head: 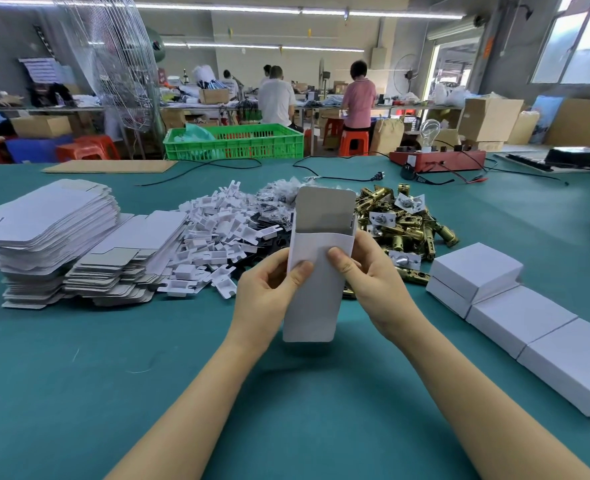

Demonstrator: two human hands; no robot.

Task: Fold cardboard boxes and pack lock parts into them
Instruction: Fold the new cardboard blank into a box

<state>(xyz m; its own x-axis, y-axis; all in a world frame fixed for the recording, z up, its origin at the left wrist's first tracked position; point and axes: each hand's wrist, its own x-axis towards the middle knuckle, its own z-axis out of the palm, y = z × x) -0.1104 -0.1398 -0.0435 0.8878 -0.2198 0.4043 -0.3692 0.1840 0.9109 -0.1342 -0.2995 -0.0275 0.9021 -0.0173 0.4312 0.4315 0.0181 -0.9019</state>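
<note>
brass latches (404, 223), flat blanks (47, 237), folded boxes (515, 313)

You have one white carton (316, 271) held up between your two hands, left (267, 292) and right (368, 275). Four folded white boxes (515, 317) sit in a row on the desk. The flat blanks (54, 237), white inserts (214, 237) and brass latches (404, 223) are heaped too thickly to count.

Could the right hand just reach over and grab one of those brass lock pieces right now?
Probably not at once. The brass lock parts lie just beyond the right hand with nothing between, but that hand and the left hand are both gripping the half-folded box; it would have to let go first.
</note>
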